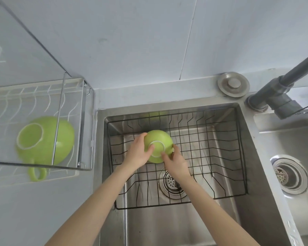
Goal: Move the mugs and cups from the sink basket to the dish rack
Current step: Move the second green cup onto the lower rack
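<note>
A green cup (157,139) is upside down over the black wire sink basket (220,139), its white foot ring facing up. My left hand (137,151) grips its left side and my right hand (176,161) grips its right side. Whether the cup rests on the basket or is lifted off it I cannot tell. A second green mug (44,139) lies upside down on the white wire dish rack (11,103) at the left, its handle (36,174) pointing toward me.
A steel frame (82,121) surrounds the dish rack. The sink drain (171,181) shows under the basket. A grey faucet (281,96) stands at the right, a round steel plug (233,84) behind the sink, and a second basin (290,174) with a strainer at far right.
</note>
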A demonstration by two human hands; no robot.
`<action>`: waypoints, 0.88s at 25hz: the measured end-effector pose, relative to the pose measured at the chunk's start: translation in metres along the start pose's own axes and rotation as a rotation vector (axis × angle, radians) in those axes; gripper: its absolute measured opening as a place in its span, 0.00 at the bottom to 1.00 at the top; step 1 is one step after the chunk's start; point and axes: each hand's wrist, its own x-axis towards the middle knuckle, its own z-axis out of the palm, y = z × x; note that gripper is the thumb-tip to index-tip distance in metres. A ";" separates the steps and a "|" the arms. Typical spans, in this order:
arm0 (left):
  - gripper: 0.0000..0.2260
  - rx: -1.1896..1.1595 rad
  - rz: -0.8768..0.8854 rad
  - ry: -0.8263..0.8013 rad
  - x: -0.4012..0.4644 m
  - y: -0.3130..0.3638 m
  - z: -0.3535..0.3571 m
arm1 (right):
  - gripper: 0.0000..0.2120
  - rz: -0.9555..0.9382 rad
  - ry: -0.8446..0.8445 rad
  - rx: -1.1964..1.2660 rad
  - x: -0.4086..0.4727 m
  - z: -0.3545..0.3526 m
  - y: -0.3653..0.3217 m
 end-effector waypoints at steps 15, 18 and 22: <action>0.24 -0.198 -0.020 0.051 -0.029 0.005 -0.006 | 0.25 0.049 0.115 0.283 -0.014 -0.004 0.004; 0.25 -0.232 0.027 0.012 -0.054 0.008 -0.012 | 0.23 -0.006 0.144 0.272 -0.035 -0.015 0.003; 0.24 -0.258 0.103 -0.063 -0.095 0.011 -0.022 | 0.20 -0.082 0.157 0.235 -0.072 -0.029 0.001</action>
